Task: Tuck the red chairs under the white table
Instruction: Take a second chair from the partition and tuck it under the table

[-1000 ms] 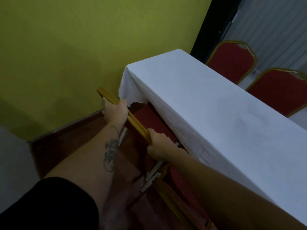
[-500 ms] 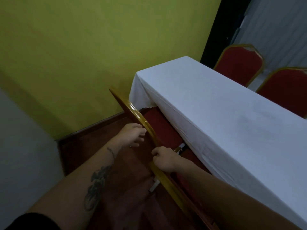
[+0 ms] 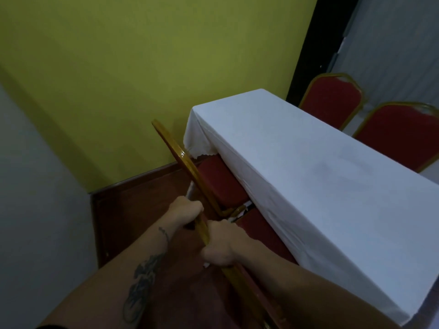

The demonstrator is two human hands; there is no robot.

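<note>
The left hand (image 3: pixel 186 211), which hung loose beside the chair back half a second ago, is now wrapped around the gold frame (image 3: pixel 190 166) again, so both hands are back on a chair at once. That reads to me as a fresh grip for a final shove or a straightening nudge.

The right hand (image 3: pixel 222 243) is curled tight over the same gold rail, a little nearer to the person, knuckles up. Both forearms reach forward and slightly right, the left one (the tattooed one) angled in from the outside, the right one running alongside the cloth's hanging edge.

The near red chair (image 3: pixel 219 180) has its seat partly beneath the white desk (image 3: pixel 297 162), with the tablecloth draping over its inner edge; its back stands just beside the desk's long side. A second red seat (image 3: pixel 263 230) shows closer in, also partly under the cloth. Which of the two backs the hands are holding I cannot tell, since the rails line up.

Across the desk two more red chairs (image 3: pixel 332 98) stand with their backs showing above the far edge.
</note>
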